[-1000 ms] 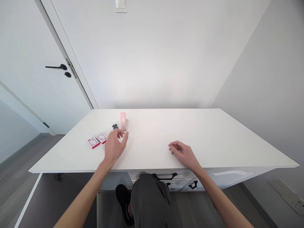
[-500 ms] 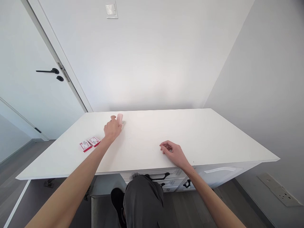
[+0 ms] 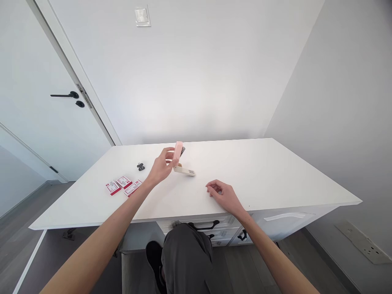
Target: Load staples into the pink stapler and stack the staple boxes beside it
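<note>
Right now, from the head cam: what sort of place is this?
Probably a home study or small office: a white desk with drawers, a pink stapler in the person's left hand, and a door with a black lever handle alongside.

white tabletop (image 3: 245, 171) | left side: three red-and-white cards (image 3: 124, 181), close together | small black piece (image 3: 141, 167) just beyond them
</note>
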Action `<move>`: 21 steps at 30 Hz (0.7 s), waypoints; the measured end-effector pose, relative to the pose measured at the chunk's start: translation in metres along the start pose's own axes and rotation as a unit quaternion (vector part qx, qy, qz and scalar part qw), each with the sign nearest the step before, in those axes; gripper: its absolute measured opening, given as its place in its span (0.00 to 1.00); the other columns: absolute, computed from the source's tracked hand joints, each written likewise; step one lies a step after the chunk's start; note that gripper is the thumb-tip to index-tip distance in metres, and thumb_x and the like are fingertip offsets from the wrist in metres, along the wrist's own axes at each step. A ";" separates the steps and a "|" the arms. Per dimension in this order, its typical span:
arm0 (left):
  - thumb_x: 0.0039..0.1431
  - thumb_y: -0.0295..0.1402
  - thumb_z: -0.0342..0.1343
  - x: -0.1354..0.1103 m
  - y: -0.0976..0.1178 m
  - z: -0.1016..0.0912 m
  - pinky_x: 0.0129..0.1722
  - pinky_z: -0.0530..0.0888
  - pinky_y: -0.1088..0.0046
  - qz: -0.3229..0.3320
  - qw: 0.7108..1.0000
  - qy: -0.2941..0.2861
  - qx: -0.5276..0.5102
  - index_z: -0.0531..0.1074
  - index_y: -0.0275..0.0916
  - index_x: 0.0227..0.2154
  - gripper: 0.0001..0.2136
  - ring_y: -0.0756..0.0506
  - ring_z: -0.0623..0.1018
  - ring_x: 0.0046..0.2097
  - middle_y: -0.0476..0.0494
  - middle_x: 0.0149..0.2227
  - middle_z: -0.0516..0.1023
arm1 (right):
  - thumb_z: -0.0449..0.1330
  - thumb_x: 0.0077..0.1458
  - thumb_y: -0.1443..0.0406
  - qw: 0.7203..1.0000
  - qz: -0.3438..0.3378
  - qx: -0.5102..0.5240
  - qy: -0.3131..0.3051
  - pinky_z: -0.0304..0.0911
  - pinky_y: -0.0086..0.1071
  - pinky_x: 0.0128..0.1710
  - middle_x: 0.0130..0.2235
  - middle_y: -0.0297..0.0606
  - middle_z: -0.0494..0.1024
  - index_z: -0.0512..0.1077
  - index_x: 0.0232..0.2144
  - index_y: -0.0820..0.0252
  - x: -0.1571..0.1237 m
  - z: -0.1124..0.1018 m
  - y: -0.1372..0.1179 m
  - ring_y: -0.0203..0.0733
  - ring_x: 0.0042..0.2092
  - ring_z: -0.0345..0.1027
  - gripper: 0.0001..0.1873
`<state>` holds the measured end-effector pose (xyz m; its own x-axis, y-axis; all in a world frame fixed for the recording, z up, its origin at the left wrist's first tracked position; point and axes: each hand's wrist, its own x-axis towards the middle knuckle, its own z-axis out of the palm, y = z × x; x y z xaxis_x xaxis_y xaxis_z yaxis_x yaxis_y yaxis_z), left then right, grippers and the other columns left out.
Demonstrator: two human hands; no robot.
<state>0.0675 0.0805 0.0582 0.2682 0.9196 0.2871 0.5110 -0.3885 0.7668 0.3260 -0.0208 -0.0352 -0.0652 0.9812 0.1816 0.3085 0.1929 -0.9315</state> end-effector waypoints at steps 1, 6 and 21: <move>0.65 0.44 0.55 -0.001 0.001 0.001 0.55 0.75 0.57 0.007 1.000 -0.016 -0.005 0.62 0.46 0.59 0.23 0.44 0.84 0.43 0.42 0.55 0.80 | 0.57 0.63 0.54 1.000 -0.002 -0.002 0.002 0.69 0.36 0.41 0.37 0.37 0.81 0.76 0.39 0.56 0.000 0.000 0.000 0.41 0.37 0.75 0.14; 0.67 0.46 0.51 -0.007 -0.003 0.003 0.55 0.74 0.56 0.062 0.991 -0.095 0.070 0.66 0.46 0.60 0.22 0.40 0.81 0.48 0.42 0.52 0.80 | 0.57 0.63 0.53 1.000 -0.005 -0.005 0.004 0.69 0.36 0.41 0.36 0.37 0.81 0.76 0.39 0.56 -0.001 0.001 -0.001 0.41 0.37 0.75 0.15; 0.70 0.38 0.48 -0.006 -0.013 0.014 0.54 0.73 0.61 0.200 0.949 -0.208 0.125 0.75 0.52 0.57 0.17 0.40 0.78 0.54 0.42 0.54 0.78 | 0.55 0.62 0.67 0.968 -0.172 -0.173 -0.061 0.73 0.39 0.44 0.62 0.45 0.66 0.61 0.66 0.46 0.046 -0.024 -0.021 0.44 0.52 0.73 0.31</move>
<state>0.0703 0.0793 0.0383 0.7547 0.6123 0.2356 0.4639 -0.7520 0.4683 0.3396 0.0203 0.0005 -0.3253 0.8550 0.4038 0.5460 0.5185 -0.6581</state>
